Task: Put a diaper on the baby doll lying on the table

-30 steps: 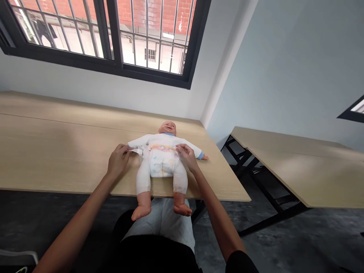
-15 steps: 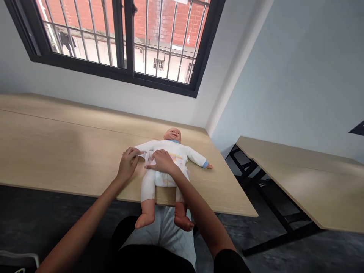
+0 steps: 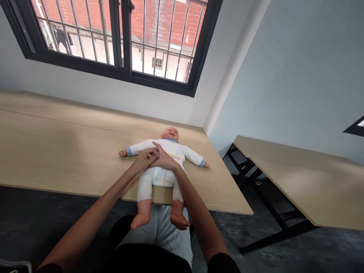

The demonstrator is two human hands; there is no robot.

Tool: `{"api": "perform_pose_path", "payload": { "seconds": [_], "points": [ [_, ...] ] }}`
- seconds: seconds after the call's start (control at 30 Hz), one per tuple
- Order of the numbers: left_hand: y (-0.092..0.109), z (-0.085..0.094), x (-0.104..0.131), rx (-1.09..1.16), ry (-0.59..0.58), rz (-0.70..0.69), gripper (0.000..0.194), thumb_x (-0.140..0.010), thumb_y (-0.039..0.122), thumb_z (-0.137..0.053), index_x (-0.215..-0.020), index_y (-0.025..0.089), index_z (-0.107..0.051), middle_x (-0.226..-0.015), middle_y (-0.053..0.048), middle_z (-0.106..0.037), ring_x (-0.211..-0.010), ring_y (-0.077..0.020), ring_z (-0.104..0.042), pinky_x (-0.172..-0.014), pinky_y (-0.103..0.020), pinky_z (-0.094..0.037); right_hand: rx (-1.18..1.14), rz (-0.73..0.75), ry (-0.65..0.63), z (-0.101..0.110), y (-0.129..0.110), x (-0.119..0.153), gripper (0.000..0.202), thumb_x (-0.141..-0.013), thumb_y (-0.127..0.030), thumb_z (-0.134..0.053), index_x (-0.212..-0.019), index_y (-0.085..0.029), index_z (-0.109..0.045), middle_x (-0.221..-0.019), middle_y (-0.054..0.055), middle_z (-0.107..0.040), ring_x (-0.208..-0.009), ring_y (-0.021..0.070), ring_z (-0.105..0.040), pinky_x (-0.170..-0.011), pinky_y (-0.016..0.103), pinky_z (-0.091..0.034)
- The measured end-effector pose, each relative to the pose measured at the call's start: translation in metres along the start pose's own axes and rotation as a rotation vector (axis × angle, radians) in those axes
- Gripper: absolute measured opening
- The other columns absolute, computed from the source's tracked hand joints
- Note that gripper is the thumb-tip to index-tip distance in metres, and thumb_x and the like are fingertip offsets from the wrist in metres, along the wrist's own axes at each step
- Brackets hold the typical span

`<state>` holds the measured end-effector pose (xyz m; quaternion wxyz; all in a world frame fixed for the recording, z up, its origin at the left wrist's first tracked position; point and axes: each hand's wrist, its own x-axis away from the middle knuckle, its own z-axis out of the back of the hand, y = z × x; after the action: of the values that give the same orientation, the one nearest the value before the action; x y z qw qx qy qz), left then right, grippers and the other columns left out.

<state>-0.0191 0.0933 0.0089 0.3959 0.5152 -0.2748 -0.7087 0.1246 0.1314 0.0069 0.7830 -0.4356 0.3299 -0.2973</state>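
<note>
A baby doll [image 3: 170, 134] lies on its back on the wooden table, head toward the window and feet past the front edge. It wears a white top with blue cuffs and a white diaper [image 3: 164, 178] with a faint print. My left hand [image 3: 146, 159] is at the doll's waist, fingers pinched on what looks like the diaper's side tab, mostly hidden. Right against it, my right hand [image 3: 165, 159] rests over the front of the waist, a finger stretched out and apart from the others. The two hands cover that side of the waistband.
The table [image 3: 71, 151] runs off to the left, its front edge close to my body. A second table [image 3: 301, 178] with black legs stands to the right. Behind is a barred window [image 3: 125, 74] in a pale wall.
My left hand has moved right, from the doll's side to the middle of its waist, meeting my right hand. The doll's sleeve and hand on that side now show.
</note>
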Motion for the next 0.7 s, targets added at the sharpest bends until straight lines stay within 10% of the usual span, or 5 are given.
{"api": "perform_pose_path", "payload": {
  "seconds": [0.2, 0.53, 0.7],
  "points": [
    [-0.003, -0.008, -0.001, 0.062, -0.014, 0.010, 0.017, -0.073, 0.034, -0.060, -0.077, 0.018, -0.059, -0.075, -0.002, -0.065, -0.069, -0.0165, -0.059, -0.065, -0.027, -0.048, -0.262, -0.015, 0.026, 0.005, -0.001, 0.000, 0.093, -0.053, -0.013, -0.075, -0.139, -0.024, -0.044, -0.127, 0.009, -0.056, -0.119, 0.0251, -0.054, -0.093, 0.036, -0.050],
    [0.005, -0.008, 0.016, -0.128, -0.025, -0.031, 0.012, -0.081, 0.028, -0.058, -0.087, 0.020, -0.065, -0.091, -0.005, -0.068, -0.093, -0.0238, -0.061, -0.089, -0.040, -0.048, -0.131, 0.069, 0.912, 0.057, -0.001, 0.035, 0.027, -0.073, -0.033, -0.055, -0.097, -0.019, -0.058, -0.110, 0.008, -0.064, -0.102, 0.0200, -0.059, -0.091, 0.034, -0.047],
    [0.028, -0.019, 0.036, -0.396, -0.209, -0.197, 0.026, -0.089, 0.025, -0.049, -0.107, 0.020, -0.065, -0.115, -0.010, -0.068, -0.117, -0.0274, -0.057, -0.103, -0.047, -0.042, -0.011, -0.040, 1.052, 0.059, 0.027, 0.057, 0.023, -0.080, -0.040, -0.048, -0.090, -0.019, -0.052, -0.095, 0.007, -0.061, -0.089, 0.0199, -0.057, -0.087, 0.035, -0.045]
  ]
}}
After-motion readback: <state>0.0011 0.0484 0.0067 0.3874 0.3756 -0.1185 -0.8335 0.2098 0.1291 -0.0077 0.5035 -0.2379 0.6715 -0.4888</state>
